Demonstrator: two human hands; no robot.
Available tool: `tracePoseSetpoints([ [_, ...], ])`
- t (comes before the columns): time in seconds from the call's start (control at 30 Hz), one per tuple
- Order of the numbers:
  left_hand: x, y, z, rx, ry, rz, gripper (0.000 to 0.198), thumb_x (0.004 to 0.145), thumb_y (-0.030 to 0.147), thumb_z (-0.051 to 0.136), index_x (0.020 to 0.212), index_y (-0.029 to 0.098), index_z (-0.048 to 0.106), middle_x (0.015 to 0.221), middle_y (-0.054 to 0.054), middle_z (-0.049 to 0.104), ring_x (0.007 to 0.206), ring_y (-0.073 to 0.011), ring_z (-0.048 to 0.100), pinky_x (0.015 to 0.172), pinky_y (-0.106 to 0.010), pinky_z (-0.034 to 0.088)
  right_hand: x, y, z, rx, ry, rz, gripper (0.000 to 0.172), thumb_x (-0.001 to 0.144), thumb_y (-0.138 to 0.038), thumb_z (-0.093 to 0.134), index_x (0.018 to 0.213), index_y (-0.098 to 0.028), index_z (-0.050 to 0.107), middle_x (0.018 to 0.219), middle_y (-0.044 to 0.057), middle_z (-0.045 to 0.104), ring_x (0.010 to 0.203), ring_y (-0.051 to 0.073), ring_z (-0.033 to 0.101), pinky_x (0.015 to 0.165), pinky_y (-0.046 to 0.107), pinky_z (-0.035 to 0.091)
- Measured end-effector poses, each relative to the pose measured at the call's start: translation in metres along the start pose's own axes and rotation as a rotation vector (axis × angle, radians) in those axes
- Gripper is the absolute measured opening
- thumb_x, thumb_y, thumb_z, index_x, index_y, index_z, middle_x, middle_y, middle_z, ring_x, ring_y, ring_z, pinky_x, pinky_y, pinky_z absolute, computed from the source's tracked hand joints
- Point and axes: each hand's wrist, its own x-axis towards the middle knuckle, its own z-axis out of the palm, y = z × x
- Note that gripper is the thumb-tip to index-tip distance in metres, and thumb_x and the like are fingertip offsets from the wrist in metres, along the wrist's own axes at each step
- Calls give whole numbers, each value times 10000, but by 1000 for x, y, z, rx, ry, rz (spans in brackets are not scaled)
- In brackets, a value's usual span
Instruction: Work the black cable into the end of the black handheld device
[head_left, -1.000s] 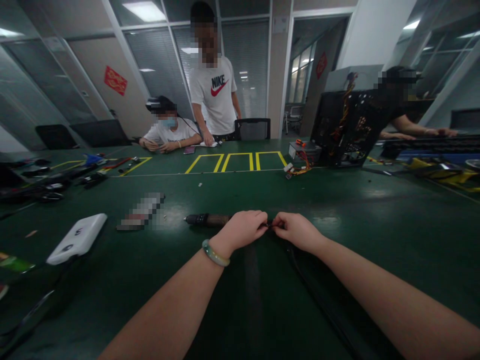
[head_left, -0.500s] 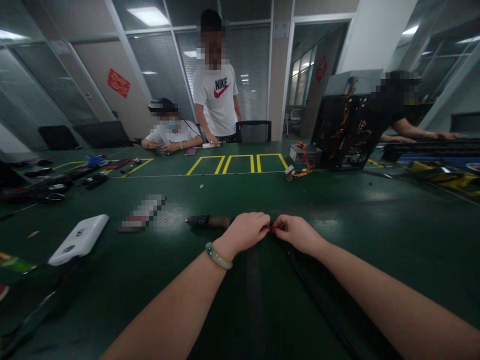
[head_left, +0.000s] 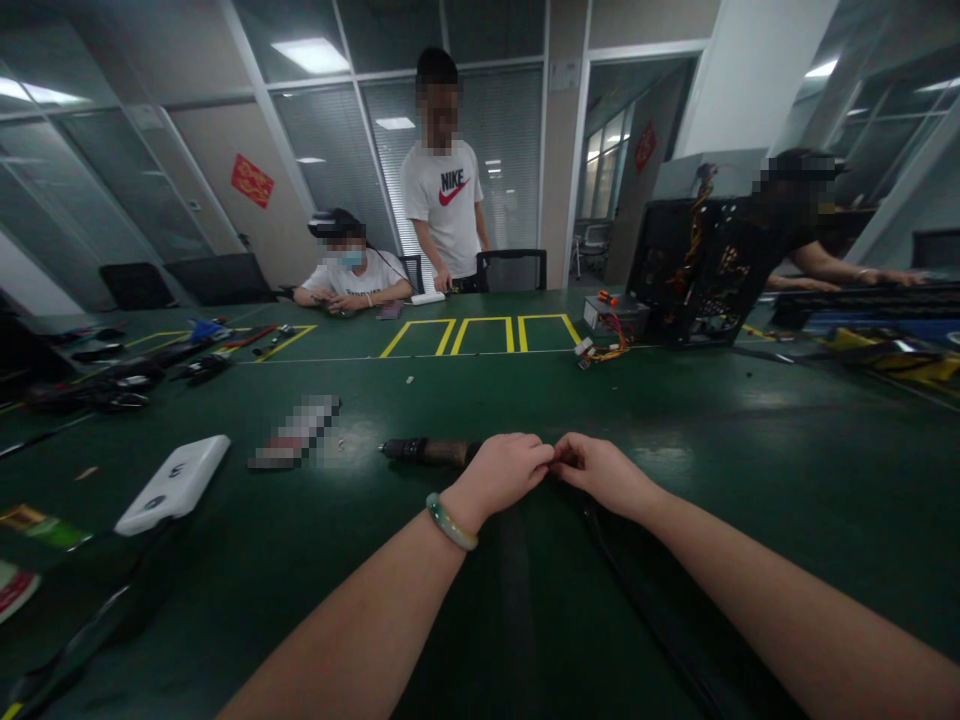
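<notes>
My left hand (head_left: pixel 510 472), with a green bangle at its wrist, is closed in a pinch over the table. My right hand (head_left: pixel 600 474) is closed in a pinch too, and the fingertips of both meet. Whatever lies between them is too small and hidden to name. A dark cylindrical tool (head_left: pixel 435 453), looking like an electric screwdriver, lies flat with its narrow tip to the left. Its rear end disappears behind my left hand, so I cannot tell whether that hand touches it. From under my right hand a black cable (head_left: pixel 628 590) runs toward the front edge.
To the left lie a white box (head_left: pixel 180 480) with a cord and a blurred-out flat item (head_left: pixel 296 432). An open black computer case (head_left: pixel 686 270) stands at the back right beside a power supply (head_left: pixel 611 315). Two people are across the green table (head_left: pixel 337 560); another works at right.
The view has shifted slightly, so everything sits a little lower and farther right. Both hands keep their pinch, fingertips together. The tool stays where it lies.
</notes>
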Motion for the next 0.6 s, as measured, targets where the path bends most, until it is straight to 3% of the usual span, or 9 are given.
tracePoseSetpoints([
  [0.3,-1,-1,0,32,-5,9,73,894,269,543,879,205,573,884,-8,601,846,-150,570,752,-269,420,-3,-2,-4,-89,-23,48,164,801,-349,649,901,-220,629,841,12,698,746,171,640,613,243,432],
  [0.6,-2,-2,-1,39,2,1,68,892,271,539,880,207,557,886,0,602,844,-151,570,752,-267,421,-4,-9,-6,-172,-18,-6,131,853,-326,565,850,-235,659,795,-4,694,719,164,627,598,242,396],
])
